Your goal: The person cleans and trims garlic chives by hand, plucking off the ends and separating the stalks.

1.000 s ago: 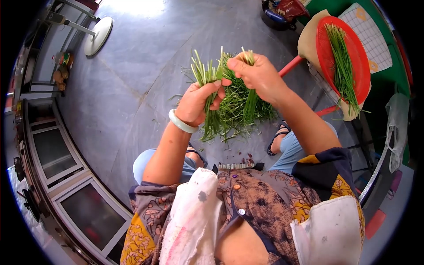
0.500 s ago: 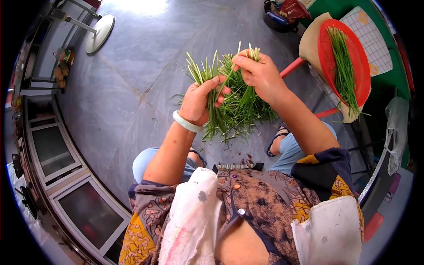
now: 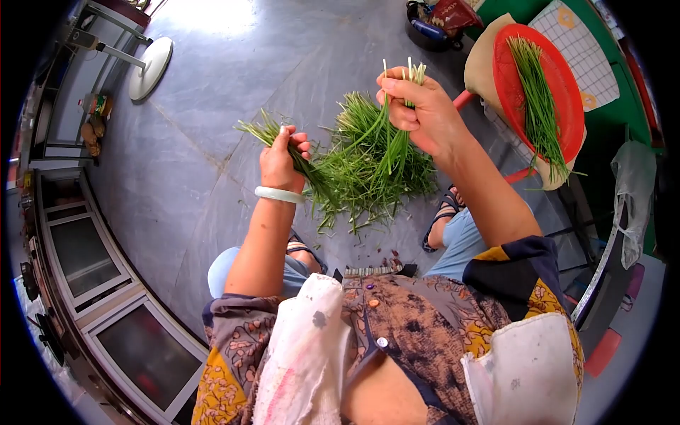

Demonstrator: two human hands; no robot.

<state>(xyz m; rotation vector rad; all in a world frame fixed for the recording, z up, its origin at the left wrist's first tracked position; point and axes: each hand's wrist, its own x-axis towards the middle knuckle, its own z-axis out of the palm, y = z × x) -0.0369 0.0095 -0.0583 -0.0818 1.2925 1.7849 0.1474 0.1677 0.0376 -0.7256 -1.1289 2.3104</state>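
My left hand [image 3: 281,164], with a pale bangle [image 3: 279,194] at the wrist, is closed around a bunch of garlic chives [image 3: 261,130]. The whitish ends point up and left, and the green leaves hang down to the right. Higher up on the right, my right hand [image 3: 427,110] pinches a smaller bunch of garlic chives [image 3: 399,150], pale ends upward and leaves trailing down. Between and below both hands lies a loose heap of garlic chives [image 3: 354,166] on the grey floor, its edge partly overlapped by the hanging leaves.
At the right, a red basin [image 3: 504,78] holds a neat bundle of garlic chives [image 3: 537,106]. A dark pot [image 3: 419,32] stands at the back. Cabinets [image 3: 85,249] line the left, beside a round white stand base [image 3: 150,69]. My sandalled foot [image 3: 440,228] is near the heap.
My hands have moved apart. The left one has gone left and tilted its bunch sideways; the right one still holds its smaller bunch. The view has shifted slightly, and more of the heap shows.
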